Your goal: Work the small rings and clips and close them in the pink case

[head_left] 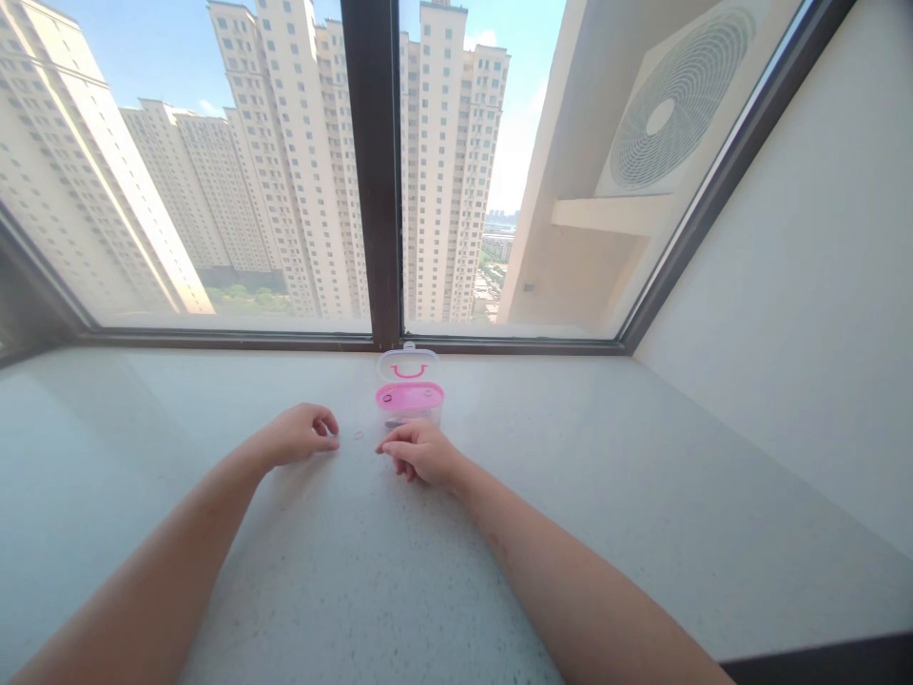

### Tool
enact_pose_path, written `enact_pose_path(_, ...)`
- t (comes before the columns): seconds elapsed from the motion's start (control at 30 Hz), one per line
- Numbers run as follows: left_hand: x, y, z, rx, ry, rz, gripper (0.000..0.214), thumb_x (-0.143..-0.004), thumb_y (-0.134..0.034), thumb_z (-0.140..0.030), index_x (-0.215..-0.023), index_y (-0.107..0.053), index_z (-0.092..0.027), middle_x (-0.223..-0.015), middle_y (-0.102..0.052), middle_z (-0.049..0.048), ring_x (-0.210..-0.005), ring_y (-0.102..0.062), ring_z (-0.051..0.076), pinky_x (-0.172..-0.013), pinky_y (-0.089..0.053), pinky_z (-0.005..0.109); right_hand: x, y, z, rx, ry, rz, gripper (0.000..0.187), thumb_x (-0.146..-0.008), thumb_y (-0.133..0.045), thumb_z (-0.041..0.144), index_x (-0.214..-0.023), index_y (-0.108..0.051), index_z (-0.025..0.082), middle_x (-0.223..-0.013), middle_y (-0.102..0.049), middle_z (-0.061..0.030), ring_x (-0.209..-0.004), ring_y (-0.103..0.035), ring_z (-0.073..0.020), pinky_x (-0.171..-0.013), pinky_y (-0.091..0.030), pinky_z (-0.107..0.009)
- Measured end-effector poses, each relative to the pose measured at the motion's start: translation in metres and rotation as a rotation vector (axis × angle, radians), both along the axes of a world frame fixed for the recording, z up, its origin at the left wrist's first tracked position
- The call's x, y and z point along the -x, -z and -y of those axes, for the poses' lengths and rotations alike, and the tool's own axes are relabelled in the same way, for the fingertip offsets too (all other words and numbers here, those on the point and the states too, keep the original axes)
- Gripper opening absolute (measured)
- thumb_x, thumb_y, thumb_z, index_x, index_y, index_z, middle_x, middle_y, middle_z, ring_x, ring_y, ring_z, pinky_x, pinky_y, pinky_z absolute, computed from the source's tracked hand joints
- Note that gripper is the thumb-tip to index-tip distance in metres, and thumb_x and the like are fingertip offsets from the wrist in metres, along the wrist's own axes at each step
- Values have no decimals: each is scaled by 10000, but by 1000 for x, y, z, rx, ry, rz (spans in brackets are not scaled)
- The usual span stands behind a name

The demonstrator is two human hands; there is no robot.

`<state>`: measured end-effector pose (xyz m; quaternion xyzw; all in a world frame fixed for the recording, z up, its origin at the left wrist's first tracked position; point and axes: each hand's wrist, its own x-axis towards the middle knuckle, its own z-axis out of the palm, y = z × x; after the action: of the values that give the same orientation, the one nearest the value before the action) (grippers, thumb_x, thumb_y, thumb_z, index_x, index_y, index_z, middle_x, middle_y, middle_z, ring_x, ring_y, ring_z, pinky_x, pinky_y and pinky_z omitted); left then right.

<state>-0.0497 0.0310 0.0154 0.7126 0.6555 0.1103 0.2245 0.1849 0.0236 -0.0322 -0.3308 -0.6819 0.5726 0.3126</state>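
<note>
A small box [432,416] with clear sides stands by the window, its pink inner tray [410,396] on top and a dark ring-shaped item [387,399] on the tray. Its clear lid [389,365], with a pink handle, is raised at the back. My left hand [305,435] rests left of the box, fingers curved and thumb apart, with nothing visible between them. In front of the box is my right hand [420,451], partly covering it; thumb and index tips are close together, and anything between them is too small to make out. A thin pale pink loop [359,435] lies between the hands.
The speckled pale sill [342,571] stretches under both arms. Behind the box rise the window's dark frame [385,323] and glass, with tall buildings outside. A white wall [799,314] bounds the right side.
</note>
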Motion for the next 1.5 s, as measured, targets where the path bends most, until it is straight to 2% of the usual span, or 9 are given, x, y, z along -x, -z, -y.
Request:
enact_pose_path(0.23,2,19,2,-9,135,-22,158,-621,-550,-316,-640,-630,-182,-675,-627,24,-678,-569,196,-615,-389,272,-3,-2,4,4,14,51,153,-772,-554,215,-821,-668,125,-511,-537,26,-367,-460,-64,-373,-360,-172)
enact_pose_path(0.47,-25,4,19,0,291,189,180,-741,-476,-355,-723,-547,-191,-670,-558,-8,-668,-512,163,-621,-389,260,-3,2,3,-15,54,117,174,-775,-592,247,-876,-669,128,-548,-553,16,-395,-466,-67,-391,-366,-176)
enact_pose_path(0.63,-48,2,29,90,420,393,139,-691,-575,-301,-737,-520,-182,-685,-546,-22,-666,-503,146,-605,-390,245,-4,0,6,-136,4,200,194,-798,-583,294,-800,-685,130,-554,-570,6,-414,-435,-62,-416,-338,-181)
enact_pose_path(0.77,-48,8,28,104,383,465,223,-638,-653,-311,-728,-488,-191,-626,-529,-43,-614,-499,138,-555,-371,240,-8,-4,8,-230,-74,217,161,-789,-580,236,-774,-702,132,-555,-582,5,-456,-434,-68,-462,-342,-188)
enact_pose_path(0.97,-47,11,27,144,354,536,254,-613,-676,-286,-721,-466,-194,-620,-558,-41,-620,-526,143,-546,-374,236,-11,-7,10,-168,-192,214,192,-790,-535,193,-861,-703,134,-592,-599,2,-458,-454,-70,-457,-352,-182)
enact_pose_path(1.13,-51,10,30,205,411,606,267,-581,-711,-260,-703,-487,-181,-619,-536,-55,-601,-506,121,-543,-365,223,-10,-6,11,-232,-210,190,148,-744,-608,220,-785,-707,119,-590,-600,-6,-525,-525,-93,-503,-379,-191)
enact_pose_path(1.3,-47,10,28,232,420,594,269,-575,-729,-295,-704,-525,-176,-610,-560,-45,-590,-516,125,-535,-366,223,-11,-5,10,-219,-196,204,142,-732,-620,226,-757,-712,121,-566,-595,-1,-492,-482,-81,-478,-358,-190)
enact_pose_path(1.4,-33,9,20,131,352,490,221,-696,-615,-395,-711,-585,-176,-606,-587,-17,-603,-545,149,-571,-399,250,-11,-3,7,-124,-129,195,151,-712,-644,256,-737,-701,119,-536,-575,6,-441,-446,-70,-436,-339,-186)
enact_pose_path(1.5,-16,13,8,-143,156,292,278,-742,-535,-431,-746,-660,-182,-674,-635,23,-678,-568,185,-655,-412,283,-10,-2,5,-52,-76,153,155,-692,-662,270,-703,-684,117,-514,-558,12,-416,-438,-65,-410,-328,-181)
